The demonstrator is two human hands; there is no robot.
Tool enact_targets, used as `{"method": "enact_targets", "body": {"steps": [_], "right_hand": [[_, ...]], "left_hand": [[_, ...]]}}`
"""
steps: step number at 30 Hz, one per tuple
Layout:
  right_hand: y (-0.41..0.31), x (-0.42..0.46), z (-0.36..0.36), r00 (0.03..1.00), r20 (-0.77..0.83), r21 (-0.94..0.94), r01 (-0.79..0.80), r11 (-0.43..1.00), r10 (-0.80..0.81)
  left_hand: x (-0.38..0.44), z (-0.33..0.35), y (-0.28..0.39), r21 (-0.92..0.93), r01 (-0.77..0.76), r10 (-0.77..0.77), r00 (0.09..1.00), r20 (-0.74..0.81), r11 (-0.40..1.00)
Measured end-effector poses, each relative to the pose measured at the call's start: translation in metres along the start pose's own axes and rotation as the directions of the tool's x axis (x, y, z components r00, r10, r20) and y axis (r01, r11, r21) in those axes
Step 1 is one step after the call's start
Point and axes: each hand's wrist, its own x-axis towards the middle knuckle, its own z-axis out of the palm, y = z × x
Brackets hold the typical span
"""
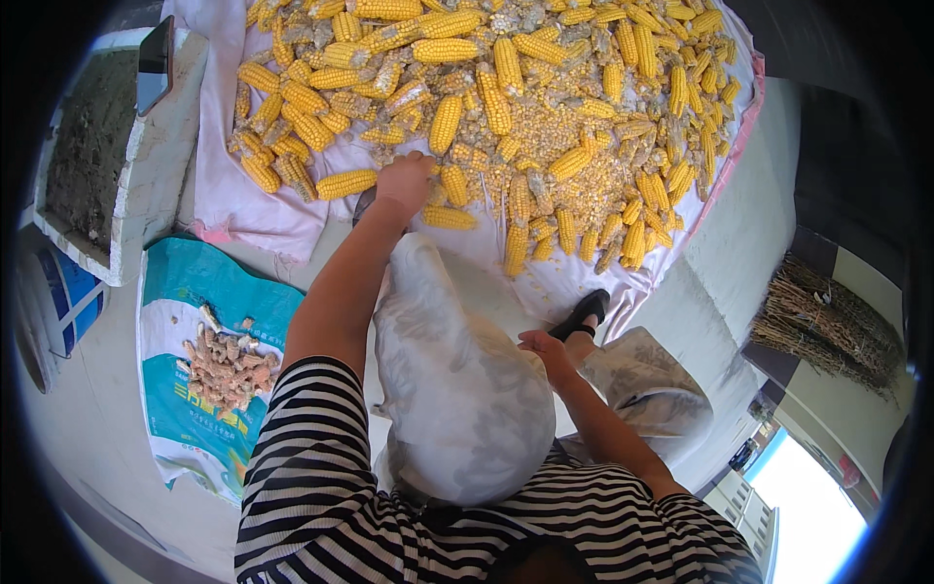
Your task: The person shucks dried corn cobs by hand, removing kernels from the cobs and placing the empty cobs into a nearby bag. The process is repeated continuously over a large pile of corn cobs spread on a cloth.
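Observation:
My left hand (406, 181) reaches to the near edge of a pink-white cloth (281, 223), its fingers curled down. Right beside it on the left lies a yellow ear of corn (346, 184); other ears, among them a short one (454, 185), lie to its right. The fingertips are hidden, so whether it grips anything cannot be told. My right hand (546, 353) hangs over my right leg near a black shoe (582, 314), with nothing visible in it. Loose corn kernels (565, 139) and many ears, some with greyish mouldy parts, cover the cloth.
At the left, a teal and white woven sack (211, 274) lies flat with bare corncobs (230, 369) on it. A white foam box of soil (153, 153) carries a phone (155, 66) on its rim. Bundled dry stalks (824, 321) lie at the right.

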Motion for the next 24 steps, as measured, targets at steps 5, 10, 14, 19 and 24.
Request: {"method": "enact_targets", "body": {"steps": [5,10,14,19,24], "right_hand": [[0.013,0.002,-0.012,0.996,-0.027,-0.121,0.077,0.99,-0.081],[-0.006,0.016,-0.035,0.967,-0.116,0.002,0.229,0.973,-0.228],[-0.102,0.012,-0.068,0.879,-0.123,0.13,0.474,0.871,-0.461],[-0.278,-0.061,-0.107,0.791,-0.085,0.472,0.567,0.675,-0.605],[-0.328,-0.098,-0.152,0.719,-0.193,0.694,0.581,0.425,-0.668]], "left_hand": [[0.018,-0.002,0.011,0.07,0.117,-0.124,0.987,0.104,0.991],[0.002,-0.034,0.03,-0.394,0.138,-0.171,0.984,-0.049,0.909],[0.006,-0.099,0.097,-0.776,0.056,-0.082,0.997,0.005,0.629],[0.023,-0.219,0.242,-0.826,-0.092,0.157,0.988,-0.004,0.556],[0.04,-0.258,0.358,-0.689,-0.422,0.374,0.898,-0.23,0.59]]}}
